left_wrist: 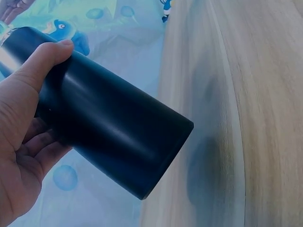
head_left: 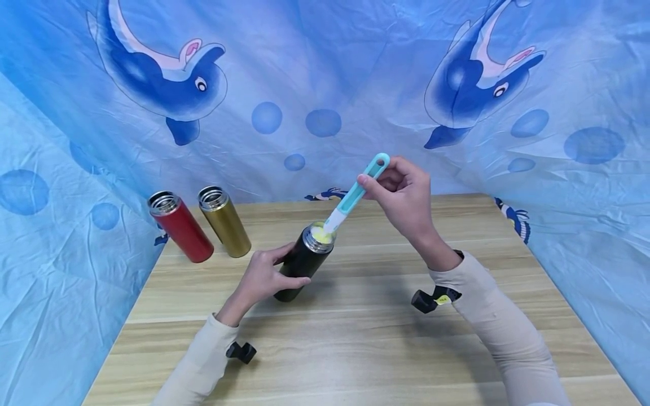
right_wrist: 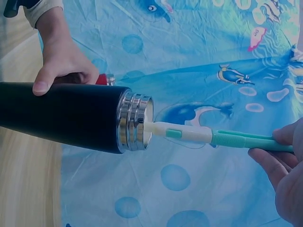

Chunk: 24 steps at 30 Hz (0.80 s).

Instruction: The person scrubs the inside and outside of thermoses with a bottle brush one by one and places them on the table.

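A black thermos flask [head_left: 303, 262] with a bare steel threaded neck leans to the right, its lid off. My left hand [head_left: 265, 276] grips it around the body, thumb on the near side. In the left wrist view the flask's base [left_wrist: 168, 163] hangs above the table. My right hand [head_left: 406, 194] pinches the turquoise handle of a bottle brush [head_left: 357, 193] between thumb and fingers. The brush's yellow and white sponge head [head_left: 321, 234] sits in the flask's mouth, mostly hidden inside. In the right wrist view the white shaft [right_wrist: 187, 132] runs straight into the steel neck [right_wrist: 137, 120].
Two more lidless flasks, one red [head_left: 183, 228] and one gold [head_left: 225, 223], stand at the table's back left. The wooden table [head_left: 355, 349] meets a blue dolphin-print curtain [head_left: 325, 67] at the back and sides.
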Available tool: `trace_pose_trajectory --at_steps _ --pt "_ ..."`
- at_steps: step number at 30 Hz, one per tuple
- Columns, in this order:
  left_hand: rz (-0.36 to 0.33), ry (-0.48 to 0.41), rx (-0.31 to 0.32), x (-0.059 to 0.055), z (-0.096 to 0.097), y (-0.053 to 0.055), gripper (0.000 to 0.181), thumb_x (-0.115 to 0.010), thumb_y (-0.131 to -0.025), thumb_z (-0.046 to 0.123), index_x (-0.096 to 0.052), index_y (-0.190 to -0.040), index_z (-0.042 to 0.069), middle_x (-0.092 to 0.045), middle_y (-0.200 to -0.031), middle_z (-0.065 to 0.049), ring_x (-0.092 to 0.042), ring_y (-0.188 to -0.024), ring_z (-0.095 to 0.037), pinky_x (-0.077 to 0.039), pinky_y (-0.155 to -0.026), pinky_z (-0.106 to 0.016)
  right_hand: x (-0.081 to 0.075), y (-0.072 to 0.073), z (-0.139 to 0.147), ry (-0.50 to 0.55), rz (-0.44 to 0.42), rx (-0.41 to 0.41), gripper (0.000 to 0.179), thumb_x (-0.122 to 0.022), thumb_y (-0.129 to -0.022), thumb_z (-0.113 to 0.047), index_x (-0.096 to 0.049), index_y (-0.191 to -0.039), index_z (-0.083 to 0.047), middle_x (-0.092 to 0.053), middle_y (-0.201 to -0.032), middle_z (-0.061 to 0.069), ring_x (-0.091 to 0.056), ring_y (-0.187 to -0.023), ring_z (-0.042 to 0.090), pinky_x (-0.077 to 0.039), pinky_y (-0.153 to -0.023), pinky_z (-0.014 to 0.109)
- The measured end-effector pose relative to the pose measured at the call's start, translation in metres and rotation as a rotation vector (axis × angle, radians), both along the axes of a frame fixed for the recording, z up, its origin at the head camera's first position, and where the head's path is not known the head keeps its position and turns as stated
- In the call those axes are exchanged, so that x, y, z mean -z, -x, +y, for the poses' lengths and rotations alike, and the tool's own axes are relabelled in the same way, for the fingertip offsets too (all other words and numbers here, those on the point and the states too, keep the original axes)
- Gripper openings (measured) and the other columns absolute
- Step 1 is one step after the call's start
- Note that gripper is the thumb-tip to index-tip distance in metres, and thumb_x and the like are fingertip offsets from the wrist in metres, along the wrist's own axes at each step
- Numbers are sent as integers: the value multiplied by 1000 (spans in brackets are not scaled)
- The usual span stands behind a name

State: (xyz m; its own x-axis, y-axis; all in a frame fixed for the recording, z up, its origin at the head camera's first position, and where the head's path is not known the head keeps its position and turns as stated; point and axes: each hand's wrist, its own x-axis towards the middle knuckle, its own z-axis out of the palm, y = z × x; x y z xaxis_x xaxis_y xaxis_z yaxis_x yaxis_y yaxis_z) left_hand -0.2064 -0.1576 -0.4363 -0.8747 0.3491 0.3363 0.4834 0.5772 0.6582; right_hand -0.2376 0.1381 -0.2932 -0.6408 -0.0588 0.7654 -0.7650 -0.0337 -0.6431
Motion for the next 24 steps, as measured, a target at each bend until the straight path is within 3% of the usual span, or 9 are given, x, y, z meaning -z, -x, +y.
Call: trace_pose_trajectory --at_steps 5,13,19,24 --pt "13 -2 -1 -1 -1 -3 78 -94 -70 40 -66 -135 7 -71 -126 -14 -72 -109 -29 -60 -87 -46 3 0 0 32 13 12 17 -76 -90 -1 -66 -99 9 -75 -84 15 -75 -69 16 -63 -62 36" --pt "97 9 -21 -2 0 -3 77 -96 -68 38 -68 -132 4 -71 -124 -16 -73 -107 -30 -61 -85 -45 7 -1 -5 55 81 83 16 -75 -87 7 -64 -96 13 -74 -81 15 -74 -65 14 -62 -58 34" --pt "115 12 -24 0 1 -1 77 -96 -67 38 -69 -131 5 -73 -120 -16 -74 -104 -29 -62 -83 -45 13 1 -9 59 32 110 17 -77 -86 6 -63 -94 12 -73 -80 20 -73 -65 14 -62 -57 37" --pt "102 31 -34 -1 2 1 79 -96 -67 41 -68 -133 6 -73 -121 -15 -73 -104 -29 -62 -84 -46 23 4 -14 41 -38 75 17 -77 -85 7 -63 -94 11 -74 -80 17 -73 -66 14 -62 -59 40"
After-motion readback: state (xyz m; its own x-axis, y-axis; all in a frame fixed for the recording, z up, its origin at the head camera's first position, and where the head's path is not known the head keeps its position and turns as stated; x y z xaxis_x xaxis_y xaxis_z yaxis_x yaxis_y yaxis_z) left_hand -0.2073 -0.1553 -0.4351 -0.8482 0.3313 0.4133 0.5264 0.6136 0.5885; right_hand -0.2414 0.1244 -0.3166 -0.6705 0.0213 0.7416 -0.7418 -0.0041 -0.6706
